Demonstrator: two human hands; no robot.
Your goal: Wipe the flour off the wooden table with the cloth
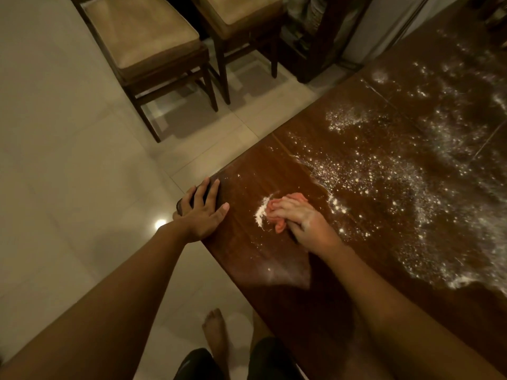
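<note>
The left hand [201, 212] lies flat and released on the near corner of the counter [247, 256]. Its fingers are straight and spread, some reaching over the rounded edge, and the thumb points across the wood towards the other hand. It holds nothing. Whether something dark lies under its fingers or that is only the counter's edge, I cannot tell.

The right hand [307, 223] is clenched around the cloth [279, 226], a bunched pink rag pressed down on the wood. The fingers curl over the top of the bundle, so the cloth shows only beyond the fingertips and below the knuckles. The back of this hand carries a pale dusting.

Just left of the cloth, touching its edge, sits a small curved ridge of flour [260, 212], white and heaped. The wood around both hands and back towards the person is dark, glossy and nearly bare, with only a faint hazy smear and a few specks. To the right of the cloth a ragged white line marks where the heavy spread [384, 182] begins: flecks, clumps and thin drifts cover the wood out to the far right, thickest along the lower right.

Beyond the counter two wooden chairs [142, 37] with tan cushions stand on the pale tiled floor [68, 174]. A bare foot [215, 333] shows near the bottom, beside the counter's edge.
</note>
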